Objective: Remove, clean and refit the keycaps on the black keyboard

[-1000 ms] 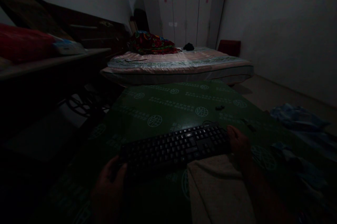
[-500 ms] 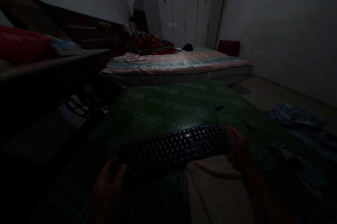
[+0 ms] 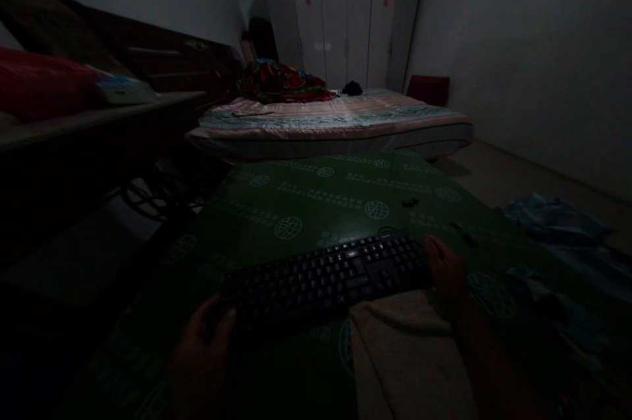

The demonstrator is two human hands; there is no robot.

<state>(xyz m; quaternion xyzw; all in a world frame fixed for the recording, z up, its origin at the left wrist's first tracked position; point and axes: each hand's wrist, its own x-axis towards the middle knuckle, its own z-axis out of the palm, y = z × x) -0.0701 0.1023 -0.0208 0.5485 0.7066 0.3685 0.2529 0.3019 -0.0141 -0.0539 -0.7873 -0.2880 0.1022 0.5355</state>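
A black keyboard (image 3: 326, 278) lies slightly tilted over the green table (image 3: 237, 222), its right end farther from me. My left hand (image 3: 205, 341) grips its left end, thumb on the near side. At the right end, my right hand (image 3: 444, 268) is closed on the keyboard's edge. A beige cloth (image 3: 409, 354) lies just below the keyboard's right half, beside my right forearm. The keyboard's cable shows as a small loop behind its far edge. Dim light hides some of my fingers.
Small dark objects (image 3: 411, 202) sit on the table beyond the keyboard, with another (image 3: 469, 237) to the right. Bluish cloth (image 3: 557, 219) lies at the right. A bed (image 3: 345, 124) stands past the table; a shelf (image 3: 182, 101) with a red bag (image 3: 44, 84) is at left.
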